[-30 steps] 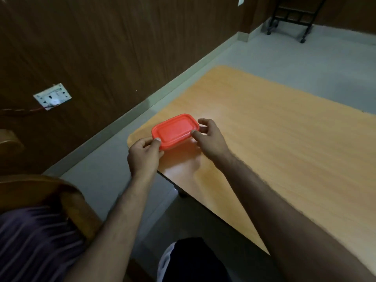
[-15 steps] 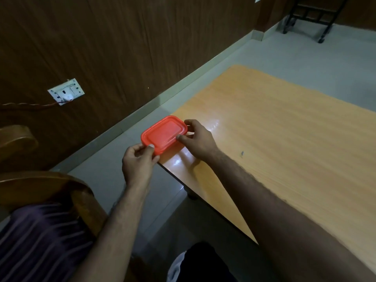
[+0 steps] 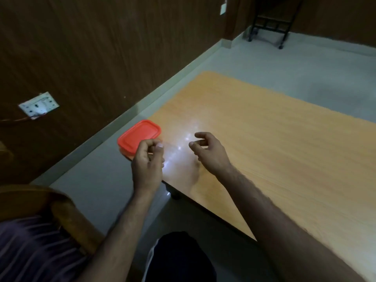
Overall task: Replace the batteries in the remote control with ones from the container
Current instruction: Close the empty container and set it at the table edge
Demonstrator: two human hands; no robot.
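Observation:
A red lidded container [image 3: 138, 136] sits on the near left corner of the orange wooden table [image 3: 264, 139], its lid closed. My left hand [image 3: 147, 161] hovers at the container's near right corner with fingers curled and thumb against them. It hides that corner, and I cannot tell if it touches the box. My right hand [image 3: 209, 153] is above the table to the right of the container, apart from it, fingers spread and holding nothing. No remote control or batteries are in view.
A dark wood-panelled wall with a white socket plate [image 3: 38, 105] runs along the left. A wooden chair arm [image 3: 67, 210] is at lower left. A black metal frame [image 3: 268, 23] stands on the grey floor at the far end.
Both hands were gripping the red container at its ends; it now rests on the table corner. My right hand has let go and moved right. My left hand has drawn back.

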